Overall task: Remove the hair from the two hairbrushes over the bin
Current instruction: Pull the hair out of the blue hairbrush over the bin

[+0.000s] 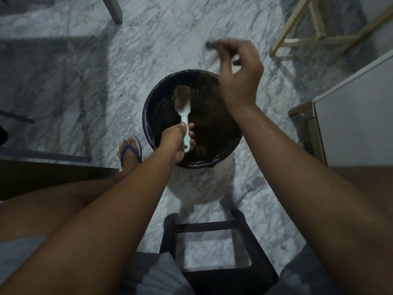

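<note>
A round black bin (153, 133) lined with a dark bag stands on the marble floor between my knees. My left hand (175, 141) grips the pale blue handle of a hairbrush (183, 107), held over the bin with its bristles matted with brown hair. My right hand (240, 71) is raised above the bin's far right rim, fingers curled. A small dark tuft of hair (211, 44) shows blurred at its fingertips, pinched there. Only one hairbrush is in view.
A dark plastic stool (212, 228) sits under me, close to the bin. My foot in a blue flip-flop (129, 152) is left of the bin. A wooden frame (302, 39) stands at the far right, a grey cabinet (350, 124) at the right.
</note>
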`<action>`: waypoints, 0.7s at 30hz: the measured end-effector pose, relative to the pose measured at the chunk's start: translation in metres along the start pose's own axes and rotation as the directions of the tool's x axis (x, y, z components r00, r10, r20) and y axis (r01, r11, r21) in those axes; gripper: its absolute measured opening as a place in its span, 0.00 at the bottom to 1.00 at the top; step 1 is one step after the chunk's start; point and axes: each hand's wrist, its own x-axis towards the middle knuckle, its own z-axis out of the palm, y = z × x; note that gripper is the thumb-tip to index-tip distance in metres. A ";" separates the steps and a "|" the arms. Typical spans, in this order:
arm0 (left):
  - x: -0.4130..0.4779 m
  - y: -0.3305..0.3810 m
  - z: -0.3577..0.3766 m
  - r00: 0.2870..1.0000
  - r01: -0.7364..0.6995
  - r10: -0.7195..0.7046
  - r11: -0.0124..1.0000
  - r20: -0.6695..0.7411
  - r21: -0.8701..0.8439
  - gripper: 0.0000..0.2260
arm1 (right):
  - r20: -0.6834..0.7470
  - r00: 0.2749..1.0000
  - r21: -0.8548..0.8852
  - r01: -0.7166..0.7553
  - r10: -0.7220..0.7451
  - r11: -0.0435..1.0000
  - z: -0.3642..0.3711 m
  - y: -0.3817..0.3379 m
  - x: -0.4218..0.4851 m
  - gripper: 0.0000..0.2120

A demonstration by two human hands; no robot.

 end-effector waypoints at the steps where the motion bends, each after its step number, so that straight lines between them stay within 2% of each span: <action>1: 0.001 -0.001 -0.002 1.000 0.009 -0.009 1.000 -0.008 0.000 0.11 | -0.059 0.998 0.032 0.007 -0.005 0.999 -0.001 -0.004 0.007 0.03; 4: 0.003 -0.004 -0.008 1.000 -0.004 0.005 0.999 -0.025 0.040 0.10 | -0.095 0.992 0.085 -0.072 0.080 0.994 -0.007 -0.005 0.015 0.05; 6: 0.001 -0.003 -0.009 0.999 -0.026 0.027 0.999 -0.021 0.044 0.10 | 0.009 0.976 -0.007 -0.219 0.219 0.976 -0.010 0.008 0.004 0.06; 7: 0.000 -0.002 -0.009 0.999 -0.038 0.039 0.998 -0.017 0.040 0.09 | 0.093 0.945 -0.102 -0.305 0.314 0.947 -0.011 0.018 -0.005 0.07; 8: -0.001 -0.001 -0.009 0.999 -0.051 0.052 0.998 -0.013 0.036 0.09 | 0.198 0.885 -0.228 -0.377 0.422 0.898 -0.012 0.031 -0.014 0.08; 9: -0.002 0.000 -0.008 0.998 -0.064 0.064 0.997 -0.007 0.035 0.08 | 0.314 0.787 -0.371 -0.412 0.531 0.832 -0.014 0.042 -0.023 0.10; 11: -0.003 0.000 -0.007 0.997 -0.079 0.079 0.996 0.009 0.040 0.07 | 0.501 0.522 -0.622 -0.338 0.691 0.706 -0.017 0.053 -0.036 0.19; 12: -0.003 -0.001 -0.007 0.997 -0.081 0.080 0.996 0.019 0.046 0.08 | 0.557 0.419 -0.670 -0.284 0.717 0.686 -0.017 0.053 -0.039 0.25; 13: -0.003 -0.002 -0.006 0.996 -0.080 0.079 0.995 0.030 0.052 0.08 | 0.595 0.383 -0.661 -0.265 0.706 0.701 -0.016 0.051 -0.041 0.29; 14: -0.003 -0.003 -0.005 0.996 -0.078 0.075 0.995 0.042 0.061 0.09 | 0.623 0.404 -0.620 -0.267 0.669 0.738 -0.014 0.046 -0.042 0.33; 17: -0.004 -0.006 -0.001 0.995 -0.075 0.067 0.990 0.076 0.116 0.12 | 0.636 0.577 -0.428 -0.288 0.512 0.857 -0.005 0.038 -0.038 0.35; 19: -0.006 -0.006 0.002 0.992 -0.087 0.072 0.984 0.101 0.155 0.12 | 0.609 0.659 -0.312 -0.313 0.442 0.897 -0.002 0.034 -0.032 0.30; 21: -0.008 -0.008 0.005 0.990 -0.096 0.076 0.981 0.119 0.169 0.12 | 0.569 0.708 -0.260 -0.328 0.419 0.908 -0.002 0.030 -0.028 0.22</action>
